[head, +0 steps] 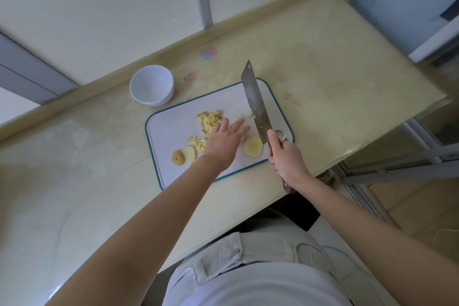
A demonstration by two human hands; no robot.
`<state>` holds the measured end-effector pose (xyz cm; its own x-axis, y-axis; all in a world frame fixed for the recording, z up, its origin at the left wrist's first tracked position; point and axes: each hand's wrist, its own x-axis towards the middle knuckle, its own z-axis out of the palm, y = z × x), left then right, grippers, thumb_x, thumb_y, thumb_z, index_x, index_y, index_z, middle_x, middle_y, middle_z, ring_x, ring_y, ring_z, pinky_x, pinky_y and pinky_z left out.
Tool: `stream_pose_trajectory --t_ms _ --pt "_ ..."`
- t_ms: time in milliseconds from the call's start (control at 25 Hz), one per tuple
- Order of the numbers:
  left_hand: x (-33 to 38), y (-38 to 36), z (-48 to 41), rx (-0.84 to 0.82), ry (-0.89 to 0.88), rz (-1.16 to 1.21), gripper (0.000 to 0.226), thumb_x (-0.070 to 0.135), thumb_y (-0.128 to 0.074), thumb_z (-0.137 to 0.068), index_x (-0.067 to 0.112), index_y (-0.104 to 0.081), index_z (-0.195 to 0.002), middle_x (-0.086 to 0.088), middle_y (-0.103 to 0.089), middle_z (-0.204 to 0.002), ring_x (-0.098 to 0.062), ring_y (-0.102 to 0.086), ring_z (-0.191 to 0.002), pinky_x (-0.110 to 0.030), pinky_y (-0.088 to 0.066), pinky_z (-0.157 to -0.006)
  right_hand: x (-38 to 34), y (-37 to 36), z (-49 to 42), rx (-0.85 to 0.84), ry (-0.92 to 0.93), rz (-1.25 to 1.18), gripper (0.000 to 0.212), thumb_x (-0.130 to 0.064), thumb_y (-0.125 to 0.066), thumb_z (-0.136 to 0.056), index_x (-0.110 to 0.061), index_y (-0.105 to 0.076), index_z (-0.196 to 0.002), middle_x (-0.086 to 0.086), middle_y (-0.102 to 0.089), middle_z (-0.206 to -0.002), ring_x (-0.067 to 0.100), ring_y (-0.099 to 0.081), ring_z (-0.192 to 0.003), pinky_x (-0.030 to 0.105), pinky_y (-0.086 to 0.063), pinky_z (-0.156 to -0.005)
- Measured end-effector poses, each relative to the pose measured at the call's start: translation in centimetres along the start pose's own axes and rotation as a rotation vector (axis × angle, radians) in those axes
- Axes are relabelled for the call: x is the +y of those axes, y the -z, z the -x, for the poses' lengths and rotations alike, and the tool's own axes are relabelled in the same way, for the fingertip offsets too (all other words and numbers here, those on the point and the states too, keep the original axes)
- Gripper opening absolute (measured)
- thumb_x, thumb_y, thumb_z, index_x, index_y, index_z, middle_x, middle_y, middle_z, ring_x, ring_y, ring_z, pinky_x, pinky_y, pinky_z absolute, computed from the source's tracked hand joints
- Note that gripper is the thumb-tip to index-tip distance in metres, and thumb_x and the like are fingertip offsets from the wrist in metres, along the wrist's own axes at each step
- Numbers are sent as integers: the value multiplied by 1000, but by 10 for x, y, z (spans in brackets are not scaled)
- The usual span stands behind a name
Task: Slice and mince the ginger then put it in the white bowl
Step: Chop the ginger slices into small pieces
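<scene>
A white cutting board (173,129) with a teal rim lies on the counter. Minced ginger (208,118) is heaped near its middle, with a smaller heap (197,143) closer to me. A round ginger slice (252,147) lies beside the knife, and another slice (188,154) and the brown ginger end (177,157) sit at the board's near left. My left hand (224,140) reaches over the board, fingers straight, above the mince. My right hand (285,158) grips the cleaver (255,104) by its handle, blade raised with bits stuck on it. The white bowl (152,85) stands empty beyond the board's far left corner.
The pale yellow counter (335,82) runs to a raised back edge against the wall. Its right end drops off beside a window frame (422,52), and the front edge lies just past the board, close to my body.
</scene>
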<state>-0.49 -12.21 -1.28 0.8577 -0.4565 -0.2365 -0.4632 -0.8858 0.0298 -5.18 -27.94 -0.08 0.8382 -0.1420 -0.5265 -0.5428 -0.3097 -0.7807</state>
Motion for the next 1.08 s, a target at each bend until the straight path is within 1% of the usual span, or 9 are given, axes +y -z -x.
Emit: stream_pose_trajectory --t_ms 80,160,240,360,480,600,800,920,1080 --pt "-2 -3 -4 -48 -36 -84 60 7 -43 -94 23 -19 -147 2 -25 -151 -30 -29 -124 -34 -24 -102 3 2 0 5 2 8 57 -54 -36 -96 -8 -40 -63 4 -33 -50 14 -28 -41 29 -24 -47" --pt "-3 -4 -6 -39 -18 -107 50 8 -47 -92 18 -31 -138 -3 -38 -138 -28 -34 -116 -34 -28 -97 6 3 0 7 6 11 55 -53 -36 -96 -8 -42 -65 7 -33 -55 16 -29 -43 31 -25 -49" --pt "-1 -4 -5 0 33 -94 36 9 -49 -90 13 -40 -125 -7 -43 -124 -26 -37 -110 -33 -30 -94 8 5 1 7 13 11 54 -53 -37 -96 -8 -43 -66 7 -33 -55 16 -29 -44 33 -25 -50" --pt "-2 -1 -2 40 40 14 22 9 -45 -91 12 -47 -112 -7 -47 -113 -25 -38 -104 -31 -28 -91 10 6 -1 4 3 6 54 -52 -37 -96 -8 -43 -66 6 -33 -54 16 -30 -45 32 -26 -50" --pt "-1 6 -1 165 134 198 15 15 -47 -92 9 -53 -104 -8 -51 -106 -27 -40 -100 -31 -27 -88 10 6 -3 5 -7 2 53 -53 -37 -96 -8 -43 -67 7 -33 -56 17 -30 -46 32 -26 -51" --pt "17 8 -6 237 210 282 15 16 -50 -90 7 -53 -102 -10 -51 -104 -28 -42 -98 -31 -30 -85 7 5 -2 0 -7 9 55 -54 -36 -96 -9 -43 -66 8 -34 -56 17 -30 -45 33 -27 -51" --pt "46 -15 -7 -1 97 203 28 17 -45 -93 12 -43 -120 -11 -43 -119 -29 -39 -109 -34 -33 -92 6 6 -2 5 -29 13 56 -53 -36 -96 -9 -41 -61 1 -35 -50 15 -31 -41 29 -27 -47" --pt "50 -21 -4 2 66 186 36 20 -51 -92 16 -40 -125 -11 -41 -121 -29 -38 -111 -34 -34 -92 7 7 -2 9 -38 15 56 -53 -37 -96 -11 -43 -59 1 -38 -49 14 -34 -42 28 -29 -47" --pt "45 -18 -3 -22 76 291 46 37 -63 -84 18 -43 -121 -11 -40 -117 -29 -37 -110 -36 -33 -97 5 5 0 8 -38 6 56 -50 -38 -97 -13 -43 -55 -3 -39 -46 10 -35 -38 26 -29 -47"
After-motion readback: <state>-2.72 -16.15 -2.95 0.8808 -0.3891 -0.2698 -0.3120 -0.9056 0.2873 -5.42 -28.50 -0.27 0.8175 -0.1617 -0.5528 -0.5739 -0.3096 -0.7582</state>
